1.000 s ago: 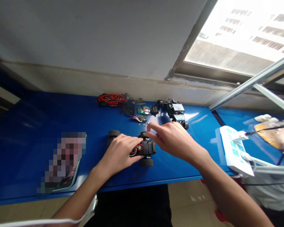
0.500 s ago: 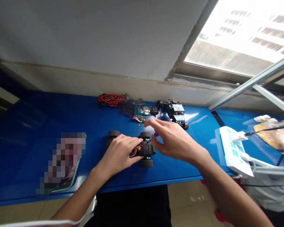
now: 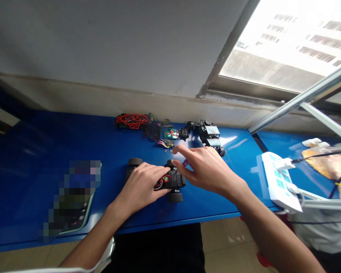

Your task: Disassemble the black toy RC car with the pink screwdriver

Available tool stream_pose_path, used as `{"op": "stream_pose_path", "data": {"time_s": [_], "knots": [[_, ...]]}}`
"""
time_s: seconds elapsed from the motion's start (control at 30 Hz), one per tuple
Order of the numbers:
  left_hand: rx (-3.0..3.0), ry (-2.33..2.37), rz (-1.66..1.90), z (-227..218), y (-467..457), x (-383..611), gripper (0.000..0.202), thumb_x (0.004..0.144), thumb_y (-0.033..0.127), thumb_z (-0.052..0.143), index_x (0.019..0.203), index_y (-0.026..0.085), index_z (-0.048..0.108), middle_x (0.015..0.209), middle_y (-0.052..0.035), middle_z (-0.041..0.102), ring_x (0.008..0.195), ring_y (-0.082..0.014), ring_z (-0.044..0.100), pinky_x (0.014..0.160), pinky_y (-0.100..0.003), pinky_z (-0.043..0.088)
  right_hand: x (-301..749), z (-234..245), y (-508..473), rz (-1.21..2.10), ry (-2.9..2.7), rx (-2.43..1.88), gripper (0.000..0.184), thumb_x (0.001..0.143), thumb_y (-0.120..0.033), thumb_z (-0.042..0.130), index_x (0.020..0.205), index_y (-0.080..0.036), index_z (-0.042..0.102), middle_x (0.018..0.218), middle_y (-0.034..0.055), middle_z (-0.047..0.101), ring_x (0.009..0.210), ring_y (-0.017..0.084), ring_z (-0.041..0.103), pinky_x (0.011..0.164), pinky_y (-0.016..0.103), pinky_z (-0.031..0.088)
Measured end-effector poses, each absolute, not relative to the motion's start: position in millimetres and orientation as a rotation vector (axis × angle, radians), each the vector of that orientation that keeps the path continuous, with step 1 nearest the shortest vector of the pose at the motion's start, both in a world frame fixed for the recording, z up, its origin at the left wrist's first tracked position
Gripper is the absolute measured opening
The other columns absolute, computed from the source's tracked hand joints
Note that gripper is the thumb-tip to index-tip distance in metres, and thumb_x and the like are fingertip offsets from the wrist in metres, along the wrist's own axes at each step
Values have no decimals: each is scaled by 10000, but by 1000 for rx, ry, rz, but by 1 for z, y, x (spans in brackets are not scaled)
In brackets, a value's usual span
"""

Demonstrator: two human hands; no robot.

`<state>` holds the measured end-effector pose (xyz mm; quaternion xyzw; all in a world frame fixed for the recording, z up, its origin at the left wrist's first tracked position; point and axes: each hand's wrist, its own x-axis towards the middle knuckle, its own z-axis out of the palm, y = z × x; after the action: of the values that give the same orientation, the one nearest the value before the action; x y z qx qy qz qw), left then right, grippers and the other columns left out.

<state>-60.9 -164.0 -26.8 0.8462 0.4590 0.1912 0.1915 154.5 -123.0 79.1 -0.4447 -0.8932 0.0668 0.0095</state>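
A black toy car chassis with thick wheels and exposed red and white wires lies near the table's front edge. My left hand is closed over its middle, fingers across the top and thumb along the near side. Above the chassis's far right wheel, my right hand has its index finger and thumb apart, the thumb tip beside that wheel. A small purple object shows under the right hand's fingers, mostly hidden; its kind is unclear.
Along the wall stand a red-framed toy car, loose car body parts and a pale blue buggy. A pixelated phone lies left. At right are a power strip, a metal frame and another person's hand.
My right thumb has moved left to the chassis's far right wheel, and more of the purple object shows. My left hand keeps its hold. The view has shifted slightly.
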Motion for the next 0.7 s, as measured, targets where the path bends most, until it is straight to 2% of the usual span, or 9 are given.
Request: {"op": "stream_pose_path", "data": {"time_s": [0.1,0.17,0.23,0.33,0.4,0.47,0.53,0.6,0.7], "knots": [[2390,1299,538,-26,-164,-61,478,834,328,835,1274,229,676,1263,-67,763,1095,-292,722,944,-421,507,154,79,-123,227,-2797,-1423,273,1054,-285,455,1260,-232,626,695,10,687,558,148,529,587,297,212],[2396,1298,532,-26,-165,-61,484,839,326,830,1285,228,670,1274,-72,759,1110,-297,719,953,-426,506,154,79,-123,295,-2773,-1324,383,967,-195,520,1345,-233,572,851,33,738,632,150,576,601,287,240],[2395,1292,526,-26,-165,-61,467,837,330,831,1268,235,675,1271,-68,760,1108,-299,718,947,-424,508,154,79,-124,320,-2738,-1279,446,929,-205,562,1374,-235,549,993,58,756,699,157,609,615,281,258],[2393,1290,529,-27,-165,-60,434,836,333,828,1234,240,685,1240,-61,769,1069,-293,724,929,-420,514,154,78,-123,259,-2743,-1388,298,1032,-364,525,1279,-229,622,807,36,734,614,154,568,602,288,230],[2399,1294,551,-28,-164,-60,429,845,332,814,1243,238,684,1230,-68,771,1060,-290,726,932,-420,516,155,78,-123,252,-2759,-1444,277,1062,-365,491,1246,-229,648,669,5,675,552,145,520,592,294,216],[2401,1293,568,-29,-164,-61,438,852,328,805,1262,236,678,1242,-73,768,1074,-290,725,944,-419,515,156,78,-123,292,-2750,-1399,295,1012,-248,524,1290,-236,624,741,10,699,577,142,532,595,290,235],[2398,1289,566,-29,-164,-61,447,844,326,818,1260,239,677,1250,-70,767,1081,-292,724,943,-416,516,157,77,-124,328,-2725,-1310,410,923,-183,567,1328,-240,590,954,45,744,666,148,588,610,282,268],[2392,1285,555,-28,-164,-61,452,829,328,836,1244,243,680,1247,-63,769,1083,-294,724,936,-412,515,158,76,-125,338,-2704,-1292,385,928,-236,585,1313,-236,595,1059,68,748,726,159,627,623,280,287],[2396,1291,539,-27,-164,-60,447,824,314,839,1235,232,684,1227,-64,775,1072,-297,728,928,-418,516,157,74,-124,304,-2704,-1404,303,1035,-405,540,1263,-233,639,827,39,746,650,168,625,615,286,272]]}}
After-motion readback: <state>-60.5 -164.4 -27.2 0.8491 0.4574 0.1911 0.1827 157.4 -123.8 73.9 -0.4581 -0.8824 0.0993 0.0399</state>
